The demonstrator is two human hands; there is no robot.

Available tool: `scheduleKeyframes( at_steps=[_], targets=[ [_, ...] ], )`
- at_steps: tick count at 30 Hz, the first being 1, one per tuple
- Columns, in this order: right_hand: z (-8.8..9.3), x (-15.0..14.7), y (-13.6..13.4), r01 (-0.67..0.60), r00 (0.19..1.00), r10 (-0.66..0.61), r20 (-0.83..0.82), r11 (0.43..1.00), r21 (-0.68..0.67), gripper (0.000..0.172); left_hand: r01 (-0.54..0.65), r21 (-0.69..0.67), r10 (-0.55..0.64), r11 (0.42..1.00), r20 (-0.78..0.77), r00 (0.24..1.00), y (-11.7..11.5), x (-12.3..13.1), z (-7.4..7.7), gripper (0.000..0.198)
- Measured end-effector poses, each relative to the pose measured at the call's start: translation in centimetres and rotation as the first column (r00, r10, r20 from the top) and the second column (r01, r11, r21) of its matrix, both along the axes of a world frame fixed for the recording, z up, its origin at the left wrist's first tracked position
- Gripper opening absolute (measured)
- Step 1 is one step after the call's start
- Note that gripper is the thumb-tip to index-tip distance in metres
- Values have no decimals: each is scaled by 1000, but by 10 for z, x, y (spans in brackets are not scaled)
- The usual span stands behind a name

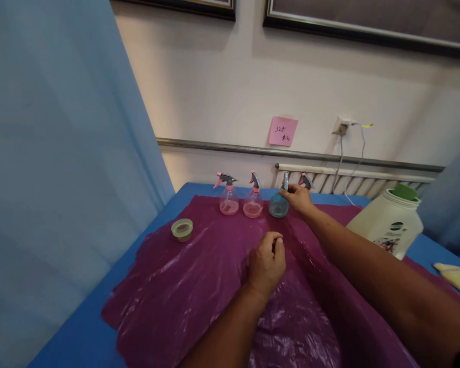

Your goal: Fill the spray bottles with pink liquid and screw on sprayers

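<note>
At the back of the purple plastic sheet [199, 286], my right hand [299, 198] has its fingers round the neck of a blue spray bottle [278, 206]. The bottle stands upright with some liquid in it. Nearer to me, my left hand [267, 260] is curled into a loose fist over the sheet, with nothing showing in it. Two clear spray bottles with pink collars, one farther left [229, 202] and one beside the blue bottle [253, 204], hold a little pinkish liquid. Behind my right hand, only the grey and pink trigger head of another spray bottle [305, 180] shows.
A greenish cap [182, 229] lies on the sheet at left. To the right stands a large cream jug [387, 222] with green at its mouth. A yellow cloth [458, 278] lies at the far right. Blue curtain [61, 153] hangs at left; wall and radiator [352, 174] are behind.
</note>
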State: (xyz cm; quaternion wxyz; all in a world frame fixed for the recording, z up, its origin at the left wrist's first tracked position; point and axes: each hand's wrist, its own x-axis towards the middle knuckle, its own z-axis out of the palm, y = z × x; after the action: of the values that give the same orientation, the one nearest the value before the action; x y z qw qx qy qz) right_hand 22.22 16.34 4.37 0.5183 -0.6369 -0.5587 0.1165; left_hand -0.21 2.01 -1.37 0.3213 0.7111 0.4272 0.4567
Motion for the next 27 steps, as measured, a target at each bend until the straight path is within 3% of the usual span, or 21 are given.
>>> scheduleKeyframes(
  at_steps=[6, 11, 16, 19, 22, 27],
  targets=[
    [-16, -5, 23, 52, 997, -52, -50, 999, -10, 39, 3, -19, -3, 1000, -26, 1000, -1, 2, 1, 24],
    [-27, -5, 16, 80, 996, -77, -53, 995, 67, 42, 11, -10, -11, 1000, -38, 999, -1, 0, 0, 24],
    [-15, 13, -10, 193, 981, -194, -16, 954, 228, 50, 28, -2, -28, 1000, -22, 999, 2, -1, 0, 29],
    [0, 30, -15, 334, 941, -337, -39, 900, 281, 51, 46, -12, -46, 999, -16, 999, 3, -1, 0, 33],
    [5, 44, -10, 459, 888, -451, -89, 858, 230, 39, 30, -34, -31, 999, -16, 999, 4, -2, 1, 35],
    [-2, 51, -1, 502, 861, -485, -151, 859, 99, 27, 6, -45, -6, 999, -1, 1000, 5, -4, 3, 33]
  ],
)
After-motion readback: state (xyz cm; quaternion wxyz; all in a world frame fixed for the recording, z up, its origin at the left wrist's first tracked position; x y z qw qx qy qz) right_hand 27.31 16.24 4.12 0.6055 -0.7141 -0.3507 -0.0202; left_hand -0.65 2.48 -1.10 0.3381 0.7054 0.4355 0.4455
